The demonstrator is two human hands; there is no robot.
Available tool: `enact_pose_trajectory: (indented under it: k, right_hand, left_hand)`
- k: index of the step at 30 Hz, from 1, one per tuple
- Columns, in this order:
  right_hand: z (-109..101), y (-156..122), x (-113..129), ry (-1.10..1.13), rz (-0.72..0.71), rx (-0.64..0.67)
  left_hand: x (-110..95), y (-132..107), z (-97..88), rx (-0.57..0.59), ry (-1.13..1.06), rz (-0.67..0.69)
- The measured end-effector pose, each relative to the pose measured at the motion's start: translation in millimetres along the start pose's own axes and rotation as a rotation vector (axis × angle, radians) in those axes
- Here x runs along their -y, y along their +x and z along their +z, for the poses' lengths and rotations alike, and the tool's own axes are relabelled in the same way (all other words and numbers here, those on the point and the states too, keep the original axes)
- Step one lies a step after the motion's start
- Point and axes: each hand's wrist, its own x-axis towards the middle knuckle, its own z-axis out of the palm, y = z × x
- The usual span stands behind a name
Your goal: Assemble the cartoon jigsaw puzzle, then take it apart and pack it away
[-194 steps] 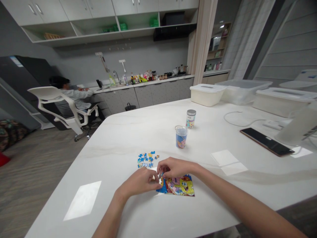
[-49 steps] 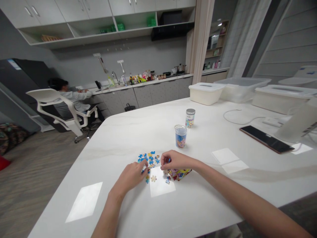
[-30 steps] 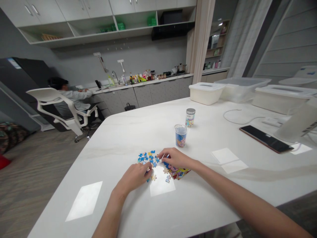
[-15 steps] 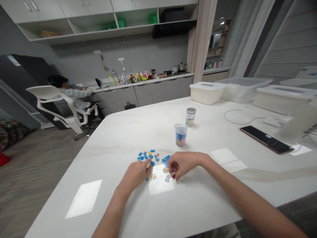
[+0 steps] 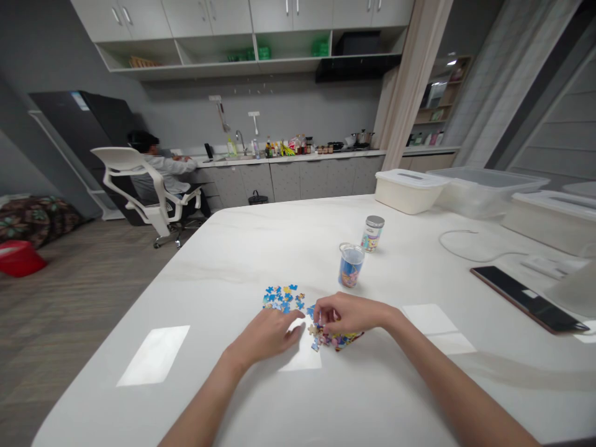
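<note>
Loose blue jigsaw pieces (image 5: 282,297) lie scattered on the white table (image 5: 242,261). My left hand (image 5: 269,334) rests just below them, fingers lying flat and pointing right. My right hand (image 5: 347,313) is curled over a crumpled clump of joined colourful puzzle pieces (image 5: 342,339), fingertips pinching at its left edge. A few stray pieces (image 5: 313,331) lie between my two hands. Beyond my right hand stand an open clear jar (image 5: 351,266) and a lidded jar (image 5: 372,233).
Lidded plastic bins (image 5: 407,190) line the table's far right. A cable (image 5: 470,248) and a dark tablet (image 5: 528,299) lie at the right. Another person (image 5: 161,171) sits in a white chair (image 5: 133,189) at the far counter. A red object (image 5: 18,257) sits on the floor at left.
The assembled picture has been broken into a clump and loose pieces. My right hand shifted onto the clump; my left hand flattened beside the stray pieces. The view turned left.
</note>
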Motion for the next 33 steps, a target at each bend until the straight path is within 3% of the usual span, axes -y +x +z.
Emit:
enact_pose_trajectory:
  k: [4,9,16,20,23,29,33]
  right_hand:
    - [0.4,3.3,-4.7,-0.034,0.013,-0.080]
    - [0.2,5.1,-8.2,-0.028,0.019,-0.132]
    - [22.2,19.8,-10.4,0.090,-0.088,-0.201]
    - [32.6,25.8,-10.8,-0.073,-0.140,-0.280]
    - [27.4,22.4,-12.1,-0.189,-0.135,-0.353]
    - [8.2,7.4,-18.4,-0.338,-0.006,-0.227]
    - [2.6,3.7,-24.6,-0.399,0.091,-0.248]
  left_hand:
    - [-16.7,4.1,7.2,0.016,0.024,0.083]
    - [-19.3,7.1,7.7,0.014,0.065,0.083]
    - [-2.4,3.7,-5.0,0.012,-0.053,-0.121]
    - [6.2,4.1,-4.8,-0.013,-0.042,-0.207]
    - [5.2,4.8,-4.7,-0.010,-0.040,-0.221]
    - [-8.6,2.3,-4.8,0.032,-0.171,0.065]
    - [-18.9,1.2,-2.2,0.055,-0.183,0.166]
